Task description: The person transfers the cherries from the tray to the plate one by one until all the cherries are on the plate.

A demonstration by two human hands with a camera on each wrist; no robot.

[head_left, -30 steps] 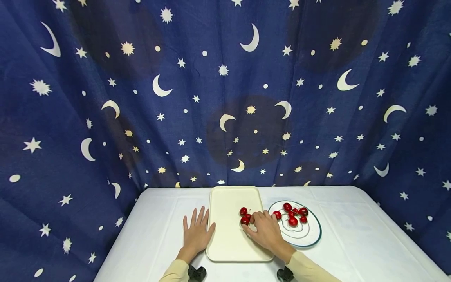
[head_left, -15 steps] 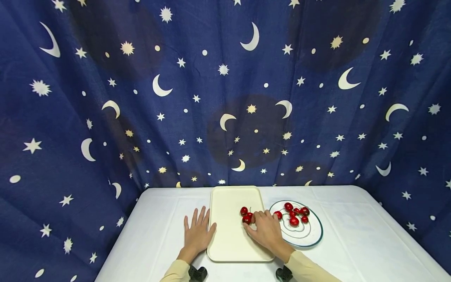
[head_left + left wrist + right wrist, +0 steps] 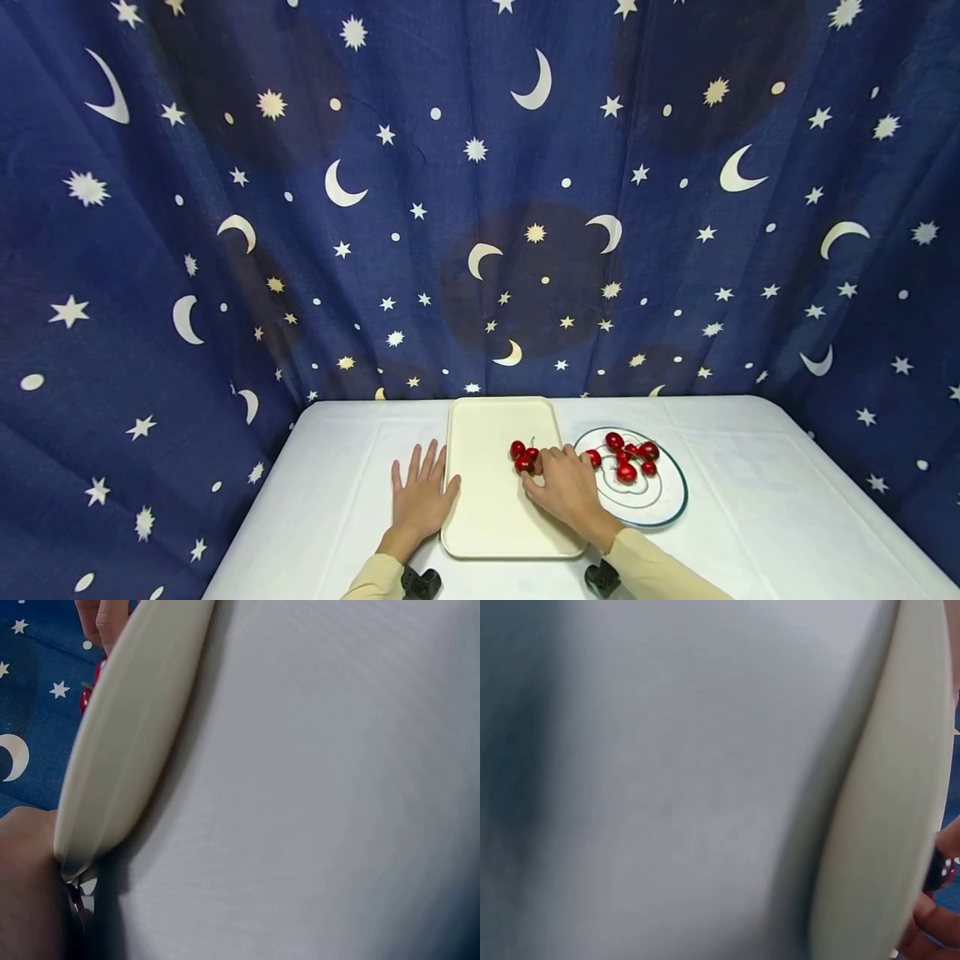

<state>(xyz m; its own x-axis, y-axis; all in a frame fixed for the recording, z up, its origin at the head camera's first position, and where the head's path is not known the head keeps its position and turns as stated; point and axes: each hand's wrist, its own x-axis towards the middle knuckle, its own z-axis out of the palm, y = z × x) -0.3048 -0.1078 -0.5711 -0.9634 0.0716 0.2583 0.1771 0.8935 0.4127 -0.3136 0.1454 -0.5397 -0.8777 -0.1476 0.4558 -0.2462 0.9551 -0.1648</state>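
Several red cherries (image 3: 517, 450) lie in a small cluster on the cream rectangular tray (image 3: 480, 521), right of its middle. Over the tray's right edge reaches the right hand (image 3: 572, 493), thumb and fingers bent at the cluster. In the right wrist view, a dark cherry (image 3: 935, 871) sits between its thumb and a finger, partly hidden by the tray wall. The left hand (image 3: 422, 502) lies flat on the white cloth with fingers spread, its thumb touching the tray's left edge. From the left wrist, a cherry (image 3: 86, 699) shows past the tray rim.
A white plate (image 3: 648, 507) with a dark rim and several cherries (image 3: 626, 472) stands right of the tray, partly behind the right hand. White cloth (image 3: 757, 508) covers the table. A blue star-patterned curtain (image 3: 420, 267) hangs behind.
The cherries by the right fingertips have shifted and turned slightly, and the fingers have shifted a little with them. The left hand has stayed in place.
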